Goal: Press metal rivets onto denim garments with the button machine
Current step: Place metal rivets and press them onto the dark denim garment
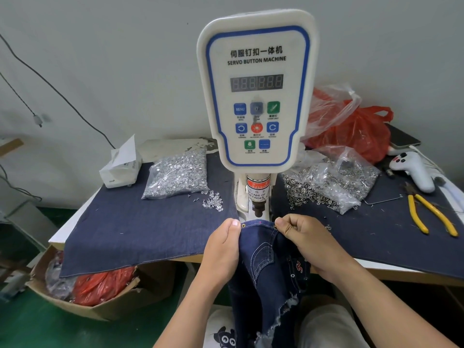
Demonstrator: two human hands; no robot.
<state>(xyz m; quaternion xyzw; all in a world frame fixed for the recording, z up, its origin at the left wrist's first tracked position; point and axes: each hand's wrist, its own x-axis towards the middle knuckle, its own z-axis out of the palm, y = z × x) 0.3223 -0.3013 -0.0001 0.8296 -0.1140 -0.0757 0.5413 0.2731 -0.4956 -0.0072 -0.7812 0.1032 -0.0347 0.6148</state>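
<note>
While both forearms reach up from the 6 o'clock edge, the left hand [222,249] and the right hand [300,237] each pinch the top hem of the denim garment [266,267], thumbs on top and fingers curled beneath, stretching it flat under the press head of the button machine [256,96]. A metal rivet [243,225] sits in the hem just beside the left thumb. The garment hangs over the table [75,222] edge toward 6 o'clock.

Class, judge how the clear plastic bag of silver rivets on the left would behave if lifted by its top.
The clear plastic bag of silver rivets would probably sag, since it slumps flat. It is packed full, so likely heavy. Its mouth seems open: loose rivets lie beside it, so more may spill.
</note>
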